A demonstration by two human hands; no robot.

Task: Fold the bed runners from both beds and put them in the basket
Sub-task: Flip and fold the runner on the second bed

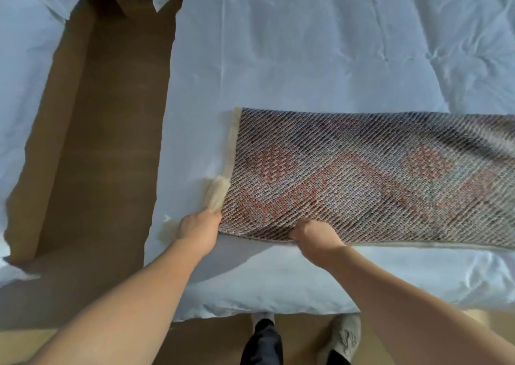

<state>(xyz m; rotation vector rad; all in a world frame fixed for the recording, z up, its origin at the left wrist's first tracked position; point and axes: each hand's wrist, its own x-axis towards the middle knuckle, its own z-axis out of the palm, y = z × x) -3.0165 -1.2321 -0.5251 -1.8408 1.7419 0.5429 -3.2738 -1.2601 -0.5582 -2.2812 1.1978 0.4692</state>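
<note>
Left hand (199, 229) at 7 o'clock of the bed runner (362, 178) grips its fringed near corner, right hand (315, 236) at 6 o'clock pinches its near edge; runner lies on the white bed (306, 58), running off frame toward 3 o'clock.

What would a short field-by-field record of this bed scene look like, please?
runner: bed runner flat on the near bed, cream fringe at left end
left grip: left hand holds its near left corner
right grip: right hand holds its near edge
other bed: second bed at left
basket: not in view
</note>
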